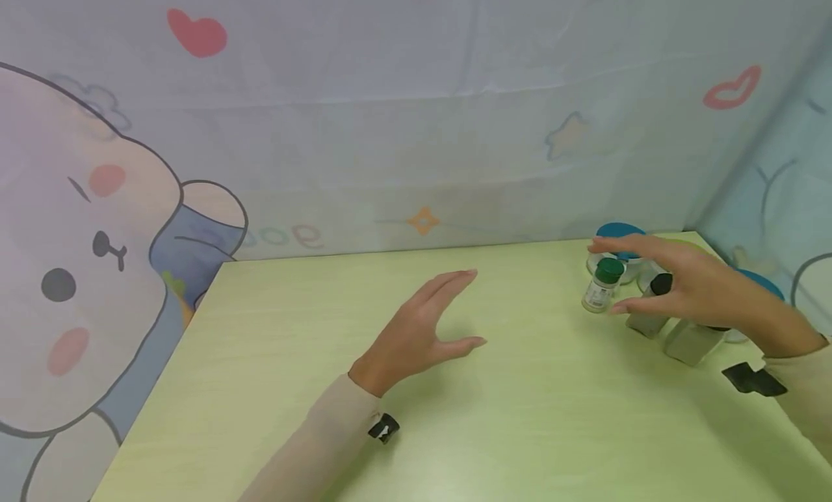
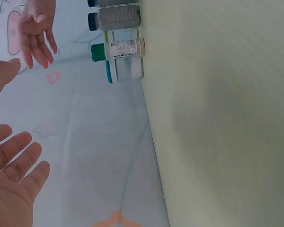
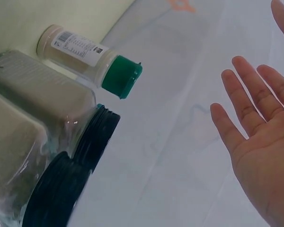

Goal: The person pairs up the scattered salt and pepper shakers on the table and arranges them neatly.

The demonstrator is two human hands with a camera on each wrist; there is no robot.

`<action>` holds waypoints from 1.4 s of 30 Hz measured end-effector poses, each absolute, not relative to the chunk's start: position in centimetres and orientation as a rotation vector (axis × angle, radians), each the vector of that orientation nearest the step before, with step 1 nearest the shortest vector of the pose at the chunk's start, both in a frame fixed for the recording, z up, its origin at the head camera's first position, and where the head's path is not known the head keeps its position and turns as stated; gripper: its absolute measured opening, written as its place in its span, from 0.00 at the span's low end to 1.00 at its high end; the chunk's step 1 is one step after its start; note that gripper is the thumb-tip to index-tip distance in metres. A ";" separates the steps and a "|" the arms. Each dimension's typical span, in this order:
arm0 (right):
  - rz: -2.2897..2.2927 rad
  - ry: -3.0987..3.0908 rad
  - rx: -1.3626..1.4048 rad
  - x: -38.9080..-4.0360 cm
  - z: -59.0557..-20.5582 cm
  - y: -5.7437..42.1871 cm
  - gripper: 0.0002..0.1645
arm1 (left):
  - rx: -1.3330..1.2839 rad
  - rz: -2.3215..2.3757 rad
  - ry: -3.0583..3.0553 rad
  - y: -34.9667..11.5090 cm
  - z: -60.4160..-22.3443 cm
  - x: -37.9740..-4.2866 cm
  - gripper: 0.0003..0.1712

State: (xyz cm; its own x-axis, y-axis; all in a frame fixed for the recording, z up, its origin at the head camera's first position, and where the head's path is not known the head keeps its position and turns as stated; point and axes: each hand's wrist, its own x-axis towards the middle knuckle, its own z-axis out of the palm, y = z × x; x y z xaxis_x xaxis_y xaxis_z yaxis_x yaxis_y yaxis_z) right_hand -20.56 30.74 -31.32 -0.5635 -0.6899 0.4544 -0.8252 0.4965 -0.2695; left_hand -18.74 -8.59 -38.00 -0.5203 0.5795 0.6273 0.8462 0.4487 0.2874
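My left hand (image 1: 416, 332), fingers spread and empty, hovers well left of the shaker (image 1: 599, 294), which stands on the table (image 1: 520, 401). I seem to be reaching; gripping it would call for lowering my right hand (image 1: 705, 282), also empty, fingers and thumb parted. A blue-lidded tub (image 1: 620, 230) behind it and dark-capped jars (image 1: 692, 342) to its right crowd the approach.

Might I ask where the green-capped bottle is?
At the head view's right, the green-capped bottle stands beside a black-capped jar, near the right hand.
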 end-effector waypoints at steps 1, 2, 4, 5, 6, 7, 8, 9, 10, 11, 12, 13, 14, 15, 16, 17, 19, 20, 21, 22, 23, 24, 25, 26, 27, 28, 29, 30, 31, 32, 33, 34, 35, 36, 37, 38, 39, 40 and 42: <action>0.676 -2.460 1.276 -20.7 -31.3 30.9 0.58 | -1.197 -0.821 -2.262 -8.5 -38.0 -18.8 0.49; 0.676 -2.461 1.277 -20.8 -31.3 31.0 0.58 | -1.196 -0.828 -2.263 -8.4 -38.0 -18.8 0.49; 0.690 -2.469 1.273 -21.0 -31.2 31.2 0.59 | -1.194 -0.844 -2.267 -8.2 -38.0 -18.8 0.49; 0.693 -2.476 1.271 -21.1 -31.1 31.4 0.59 | -1.194 -0.851 -2.270 -8.1 -38.0 -18.8 0.49; 0.697 -2.484 1.267 -21.2 -31.1 31.5 0.58 | -1.196 -0.861 -2.273 -8.0 -38.0 -18.9 0.49; 0.699 -2.496 1.258 -21.2 -31.0 31.6 0.57 | -1.197 -0.869 -2.275 -7.8 -38.0 -18.9 0.49; 0.693 -2.506 1.248 -21.2 -31.0 31.7 0.56 | -1.196 -0.878 -2.280 -7.7 -38.0 -18.9 0.49; 0.692 -2.522 1.232 -21.2 -31.0 31.8 0.55 | -1.197 -0.889 -2.281 -7.6 -38.1 -18.9 0.48; 0.688 -2.540 1.213 -21.2 -31.0 31.9 0.54 | -1.196 -0.895 -2.283 -7.5 -38.1 -18.9 0.48; 0.686 -2.559 1.197 -21.2 -31.0 32.0 0.53 | -1.193 -0.905 -2.285 -7.4 -38.1 -18.9 0.48; 0.686 -2.580 1.180 -21.2 -31.0 32.1 0.53 | -1.190 -0.911 -2.285 -7.3 -38.0 -18.9 0.48; 0.690 -2.604 1.161 -21.3 -31.0 32.2 0.53 | -1.188 -0.916 -2.285 -7.3 -38.0 -18.9 0.48; 0.693 -2.626 1.143 -21.3 -31.1 32.4 0.52 | -1.181 -0.921 -2.289 -7.2 -38.0 -18.9 0.48; 0.700 -2.648 1.128 -21.4 -31.1 32.5 0.53 | -1.177 -0.925 -2.291 -7.1 -38.0 -18.9 0.48; 0.706 -2.667 1.113 -21.4 -31.1 32.6 0.52 | -1.174 -0.926 -2.293 -7.0 -38.0 -18.9 0.48; 0.711 -2.682 1.104 -21.5 -31.1 32.7 0.52 | -1.170 -0.931 -2.299 -7.0 -38.0 -18.9 0.48; 0.719 -2.709 1.084 -21.6 -31.2 33.0 0.52 | -1.164 -0.934 -2.310 -6.8 -38.0 -18.9 0.47; 0.715 -2.717 1.075 -21.7 -31.2 33.1 0.51 | -1.160 -0.936 -2.317 -6.8 -38.0 -18.9 0.47; 0.715 -2.727 1.065 -21.8 -31.2 33.2 0.51 | -1.162 -0.938 -2.319 -6.7 -38.0 -18.9 0.47; 0.720 -2.735 1.058 -21.8 -31.2 33.3 0.50 | -1.162 -0.940 -2.322 -6.6 -38.0 -19.0 0.47; 0.724 -2.747 1.052 -21.9 -31.2 33.4 0.50 | -1.164 -0.942 -2.323 -6.5 -38.1 -19.0 0.47; 0.725 -2.755 1.044 -22.0 -31.2 33.5 0.49 | -1.166 -0.944 -2.323 -6.4 -38.2 -19.0 0.47; 0.729 -2.762 1.039 -22.1 -31.2 33.6 0.49 | -1.169 -0.946 -2.321 -6.3 -38.2 -19.1 0.47; 0.724 -2.769 1.033 -22.2 -31.2 33.7 0.49 | -1.174 -0.948 -2.317 -6.2 -38.3 -19.1 0.47; 0.728 -2.774 1.034 -22.3 -31.2 33.8 0.49 | -1.179 -0.951 -2.314 -6.1 -38.4 -19.2 0.47; 0.723 -2.775 1.037 -22.4 -31.2 34.0 0.50 | -1.182 -0.953 -2.310 -6.0 -38.4 -19.3 0.47; 0.722 -2.778 1.039 -22.5 -31.2 34.1 0.50 | -1.187 -0.957 -2.306 -5.9 -38.5 -19.3 0.47; 0.718 -2.778 1.041 -22.6 -31.3 34.2 0.50 | -1.191 -0.957 -2.304 -5.7 -38.6 -19.3 0.47; 0.722 -2.783 1.042 -22.7 -31.3 34.3 0.51 | -1.196 -0.954 -2.301 -5.6 -38.7 -19.4 0.47; 0.722 -2.789 1.041 -22.8 -31.3 34.4 0.51 | -1.200 -0.952 -2.300 -5.5 -38.7 -19.5 0.47; 0.729 -2.795 1.039 -22.9 -31.3 34.5 0.52 | -1.202 -0.955 -2.300 -5.3 -38.8 -19.5 0.47; 0.737 -2.802 1.035 -23.0 -31.3 34.6 0.52 | -1.203 -0.956 -2.301 -5.2 -38.9 -19.5 0.47; 0.754 -2.810 1.033 -23.1 -31.3 34.7 0.52 | -1.204 -0.957 -2.304 -5.1 -38.9 -19.5 0.48; 0.765 -2.818 1.032 -23.2 -31.4 34.8 0.53 | -1.205 -0.954 -2.306 -5.0 -39.0 -19.6 0.48; 0.783 -2.825 1.028 -23.2 -31.4 34.9 0.53 | -1.204 -0.958 -2.310 -4.8 -39.0 -19.6 0.48; 0.794 -2.832 1.023 -23.3 -31.4 35.1 0.53 | -1.205 -0.961 -2.313 -4.7 -39.0 -19.6 0.48; 0.802 -2.839 1.015 -23.4 -31.4 35.2 0.53 | -1.206 -0.964 -2.314 -4.6 -39.1 -19.7 0.48; 0.812 -2.853 1.004 -23.4 -31.4 35.3 0.53 | -1.208 -0.966 -2.317 -4.4 -39.1 -19.7 0.48; 0.824 -2.877 0.974 -23.6 -31.4 35.6 0.53 | -1.217 -0.961 -2.317 -4.2 -39.1 -19.7 0.48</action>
